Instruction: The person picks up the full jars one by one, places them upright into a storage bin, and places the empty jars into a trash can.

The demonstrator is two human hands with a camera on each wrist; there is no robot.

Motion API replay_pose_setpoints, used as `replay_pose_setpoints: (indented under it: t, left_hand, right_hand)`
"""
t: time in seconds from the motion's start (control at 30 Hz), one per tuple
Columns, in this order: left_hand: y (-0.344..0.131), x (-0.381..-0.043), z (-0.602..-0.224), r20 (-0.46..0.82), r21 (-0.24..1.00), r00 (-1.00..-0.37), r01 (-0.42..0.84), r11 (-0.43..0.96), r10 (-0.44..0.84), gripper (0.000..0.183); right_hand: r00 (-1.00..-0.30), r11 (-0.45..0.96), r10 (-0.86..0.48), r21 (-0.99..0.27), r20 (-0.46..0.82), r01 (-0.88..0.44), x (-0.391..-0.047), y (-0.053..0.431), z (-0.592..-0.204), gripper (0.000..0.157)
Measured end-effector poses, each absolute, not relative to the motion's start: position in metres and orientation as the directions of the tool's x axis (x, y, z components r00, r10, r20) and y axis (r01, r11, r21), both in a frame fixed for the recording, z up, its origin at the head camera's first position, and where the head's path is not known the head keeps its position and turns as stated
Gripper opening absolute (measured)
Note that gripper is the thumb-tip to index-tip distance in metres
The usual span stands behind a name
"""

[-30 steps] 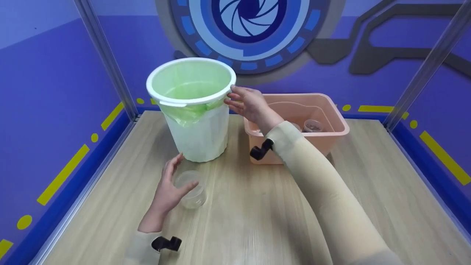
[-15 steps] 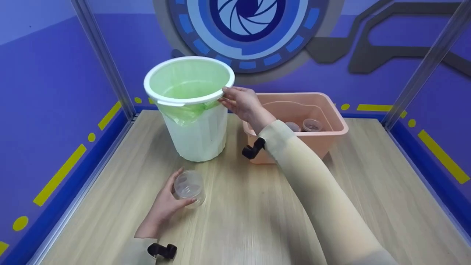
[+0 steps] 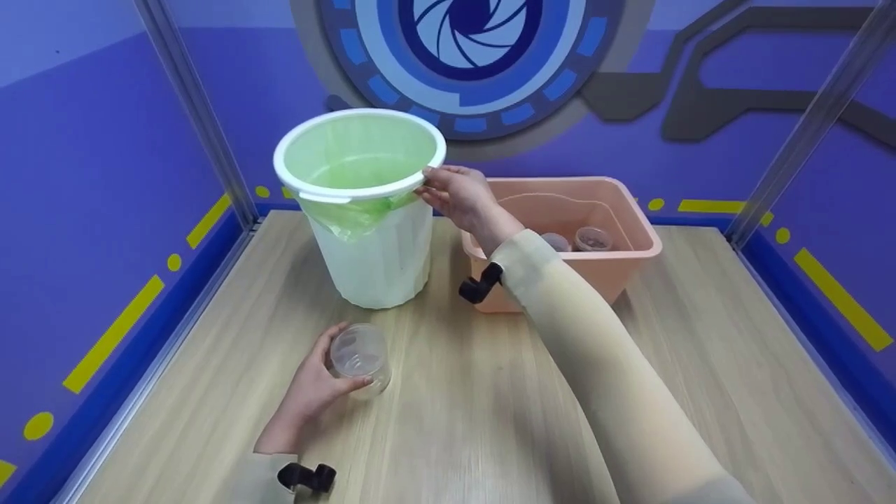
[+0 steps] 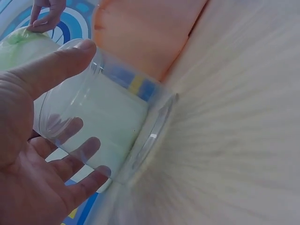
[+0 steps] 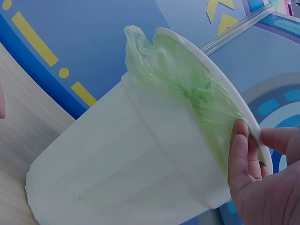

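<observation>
My left hand (image 3: pixel 311 388) holds a clear plastic container (image 3: pixel 360 353) that stands on the table in front of the bin. In the left wrist view the thumb lies along one side of the container (image 4: pixel 112 108) and the fingers curl round the other. My right hand (image 3: pixel 462 196) pinches the white rim of a trash can (image 3: pixel 381 266) at its right side. The right wrist view shows the fingertips (image 5: pixel 240 127) tucked beneath that rim, against a green bin liner (image 5: pixel 201 93). The liner folds over the rim and hangs partly outside.
A pink plastic tub (image 3: pixel 574 189) stands right of the trash can, partly behind my right forearm. Several lidded clear containers, one with dark contents (image 3: pixel 593 239), lie in it. Blue printed panels enclose the wooden table (image 3: pixel 448 434) on three sides.
My left hand has closed from a spread pose onto the clear container. My right hand has shifted slightly left and taken hold of the trash can's rim.
</observation>
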State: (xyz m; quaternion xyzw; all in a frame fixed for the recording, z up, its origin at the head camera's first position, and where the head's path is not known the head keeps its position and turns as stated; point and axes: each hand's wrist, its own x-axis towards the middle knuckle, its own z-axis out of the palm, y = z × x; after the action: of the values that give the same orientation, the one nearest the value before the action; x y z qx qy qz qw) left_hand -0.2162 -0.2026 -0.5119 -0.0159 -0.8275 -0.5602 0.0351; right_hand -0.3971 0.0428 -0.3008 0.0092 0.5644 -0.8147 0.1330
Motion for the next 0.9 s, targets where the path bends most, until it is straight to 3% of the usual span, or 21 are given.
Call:
replay_pose_setpoints:
  t: [0.13, 0.3, 0.47, 0.7, 0.9]
  left_hand:
    - [-0.203, -0.218, -0.489, 0.121, 0.928, -0.992, 0.105, 0.356, -0.022, 0.102]
    - [-0.195, -0.213, -0.427, 0.25, 0.927, -0.966, 0.22, 0.304, -0.062, 0.1]
    - [-0.179, -0.214, -0.352, 0.448, 0.891, -0.877, 0.425, 0.158, -0.173, 0.096]
    - [-0.171, -0.273, -0.283, 0.518, 0.83, -0.786, 0.557, -0.022, -0.338, 0.093]
    - [-0.175, -0.323, -0.276, 0.475, 0.873, -0.798, 0.48, 0.087, -0.371, 0.099]
  right_hand:
    - [-0.964, -0.32, -0.209, -0.92, -0.162, 0.224, -0.397, 0.044, -0.302, 0.027]
    - [-0.966, -0.321, -0.208, -0.923, -0.151, 0.213, -0.397, 0.043, -0.304, 0.027]
    - [-0.969, -0.341, -0.207, -0.918, -0.137, 0.202, -0.397, 0.042, -0.302, 0.026]
    - [-0.968, -0.337, -0.209, -0.92, -0.136, 0.202, -0.398, 0.044, -0.302, 0.022]
    - [-0.966, -0.343, -0.214, -0.915, -0.142, 0.211, -0.398, 0.043, -0.303, 0.02]
